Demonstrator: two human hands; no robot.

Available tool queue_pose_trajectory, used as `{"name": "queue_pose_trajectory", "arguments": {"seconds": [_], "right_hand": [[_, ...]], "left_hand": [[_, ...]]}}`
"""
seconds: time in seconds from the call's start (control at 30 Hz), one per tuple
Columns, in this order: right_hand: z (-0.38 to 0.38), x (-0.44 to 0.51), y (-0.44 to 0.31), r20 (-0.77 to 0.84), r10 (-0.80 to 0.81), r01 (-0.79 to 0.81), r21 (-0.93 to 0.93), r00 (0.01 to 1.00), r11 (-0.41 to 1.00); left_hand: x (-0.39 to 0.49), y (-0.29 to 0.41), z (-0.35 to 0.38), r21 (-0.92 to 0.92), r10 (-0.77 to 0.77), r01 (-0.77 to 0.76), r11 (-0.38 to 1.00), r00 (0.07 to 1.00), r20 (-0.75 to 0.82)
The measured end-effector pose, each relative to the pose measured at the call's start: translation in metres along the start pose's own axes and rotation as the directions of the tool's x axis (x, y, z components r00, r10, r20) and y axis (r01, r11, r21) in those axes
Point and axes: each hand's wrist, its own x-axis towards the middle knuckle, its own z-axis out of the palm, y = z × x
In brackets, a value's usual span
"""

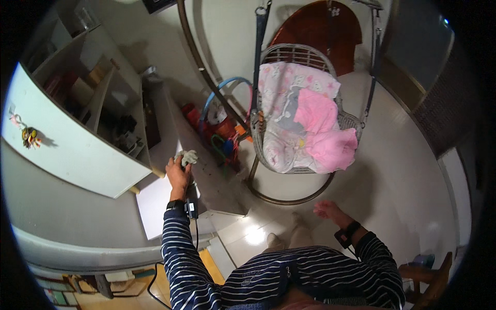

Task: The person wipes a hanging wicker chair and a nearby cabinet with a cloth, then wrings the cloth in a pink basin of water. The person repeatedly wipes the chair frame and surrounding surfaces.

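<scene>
My left hand [179,174] holds a crumpled pale cloth [189,158] over the edge of a low table or cabinet top [161,209], beside the white shelf unit. My right hand [327,209] hangs over the floor below the front of the swing chair's round base, its fingers partly curled, with nothing visible in it. A grey wicker hanging chair [298,50] stands ahead of me. On its seat lie a patterned pink-and-white cushion [275,81] and several pink garments [317,112].
Open shelves [102,104] with mixed items are at the left. A blue hoop [217,87] and red items [190,112] stand behind the chair's metal pole [193,54]. A reddish-brown round board [310,23] leans on the wall. A wooden chair [430,275] is at lower right.
</scene>
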Motion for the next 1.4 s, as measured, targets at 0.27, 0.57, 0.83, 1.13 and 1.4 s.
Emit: {"name": "queue_pose_trajectory", "arguments": {"seconds": [0.27, 0.57, 0.83, 1.13, 1.4], "right_hand": [[0.005, -0.025, 0.029, -0.081, 0.012, 0.002, 0.178, 0.997, 0.984], [0.052, -0.021, 0.053, -0.081, -0.07, 0.089, 0.271, 0.994, 0.958], [0.086, -0.028, 0.074, -0.135, -0.062, 0.094, 0.242, 0.989, 0.966], [0.08, -0.039, 0.054, 0.021, -0.209, 0.203, 0.151, 0.978, 0.967], [0.02, -0.061, 0.054, 0.004, -0.185, 0.184, 0.067, 0.983, 0.981]], "left_hand": [[-0.066, 0.003, -0.025, -0.062, 0.101, -0.099, 0.993, 0.995, 0.025], [-0.139, -0.007, -0.044, -0.102, 0.126, -0.124, 0.987, 0.992, 0.018], [-0.187, -0.026, -0.033, -0.132, 0.102, -0.101, 0.986, 0.995, 0.002], [-0.195, 0.055, 0.017, -0.786, -0.053, 0.211, 0.582, 0.974, 0.222], [-0.219, 0.018, 0.032, -0.78, -0.353, 0.163, 0.604, 0.932, -0.078]]}}
